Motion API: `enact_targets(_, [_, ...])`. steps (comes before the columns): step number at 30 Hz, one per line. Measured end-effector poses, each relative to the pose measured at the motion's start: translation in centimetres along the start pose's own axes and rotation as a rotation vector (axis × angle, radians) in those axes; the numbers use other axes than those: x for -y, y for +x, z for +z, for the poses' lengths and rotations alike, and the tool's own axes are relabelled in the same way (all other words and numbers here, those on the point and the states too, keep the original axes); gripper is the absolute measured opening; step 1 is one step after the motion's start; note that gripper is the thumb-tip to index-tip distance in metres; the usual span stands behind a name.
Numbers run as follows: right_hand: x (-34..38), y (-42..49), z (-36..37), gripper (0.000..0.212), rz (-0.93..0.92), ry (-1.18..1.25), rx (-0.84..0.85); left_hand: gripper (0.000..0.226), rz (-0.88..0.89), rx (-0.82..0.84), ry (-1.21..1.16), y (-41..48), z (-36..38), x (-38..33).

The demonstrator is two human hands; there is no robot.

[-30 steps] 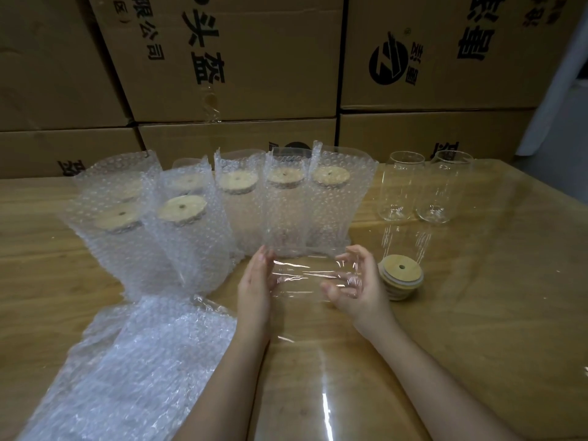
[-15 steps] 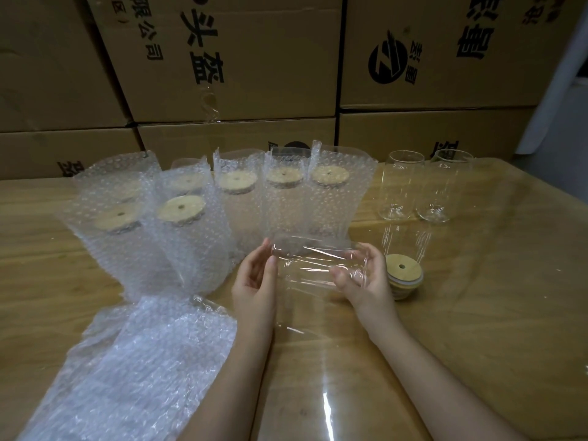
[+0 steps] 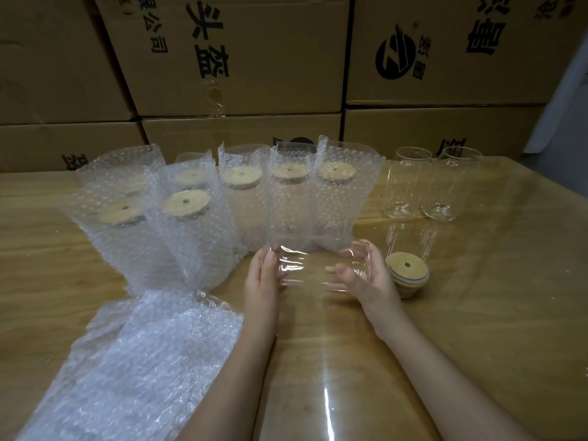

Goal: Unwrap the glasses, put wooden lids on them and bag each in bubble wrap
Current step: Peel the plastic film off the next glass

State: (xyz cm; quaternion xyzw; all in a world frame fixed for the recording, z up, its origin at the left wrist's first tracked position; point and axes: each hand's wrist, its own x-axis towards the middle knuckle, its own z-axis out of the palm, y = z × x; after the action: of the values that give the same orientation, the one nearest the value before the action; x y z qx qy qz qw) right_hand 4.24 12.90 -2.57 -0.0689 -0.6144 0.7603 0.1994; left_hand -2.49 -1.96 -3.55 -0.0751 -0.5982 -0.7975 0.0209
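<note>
**Glass held sideways between both hands**

The left hand (image 3: 262,281) stands on edge with its fingers straight. Its palm is pressed flat against one end of a clear glass (image 3: 313,268). The right hand (image 3: 366,278) takes the other end, with fingers and thumb curled round the rim. The glass lies on its side between the two hands, over the near middle of the wooden table (image 3: 496,307). Bright creased glints run across the glass and may be a thin clear film around it. Both would be transparent, so the view does not settle it.

Just beside the right hand, on its outer side, a stack of wooden lids (image 3: 407,275) sits on the table. The top lid shows a small hole. Farther back on that side, one bare glass (image 3: 409,186) and a second bare glass (image 3: 451,186) stand upright side by side, without lids.

Directly behind the hands is a row of bagged glasses (image 3: 334,211). Each stands upright in an open-topped bubble-wrap bag, with a wooden lid showing through the wrap. The row runs off to the left, where more bagged glasses stand two deep.

Beside the left forearm, a pile of bubble wrap bags (image 3: 152,361) lies flat on the table. Stacked cardboard boxes (image 3: 254,58) printed with black characters fill the background.
</note>
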Motion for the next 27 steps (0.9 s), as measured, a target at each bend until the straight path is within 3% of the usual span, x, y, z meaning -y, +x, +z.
enact_targets(3, [0.2,-0.1,0.1,0.059,0.005,-0.083,0.031,0.033,-0.017,-0.008,-0.029,0.1,-0.1,0.1])
enact_targets(7, [0.2,0.1,-0.1,0.053,0.013,-0.122,0.017,0.073,0.011,0.011,0.12,-0.2,-0.3,0.0])
enact_targets(13, [-0.4,-0.2,-0.1,0.056,0.012,-0.152,0.019,0.046,0.257,0.003,0.475,-0.8,0.0,0.1])
enact_targets(18, [0.0,-0.4,0.3,0.055,-0.013,-0.028,-0.029,0.038,0.637,0.111,0.717,-1.4,0.3,-0.5])
enact_targets(22, [0.4,-0.5,0.1,0.072,-0.02,0.055,-0.128,0.068,0.92,0.183,1.08,-2.0,0.8,-1.2])
enact_targets(27, [0.4,-0.8,0.2,0.076,-0.081,-0.02,-0.124,0.086,0.932,0.125,1.538,-3.0,1.9,-1.9])
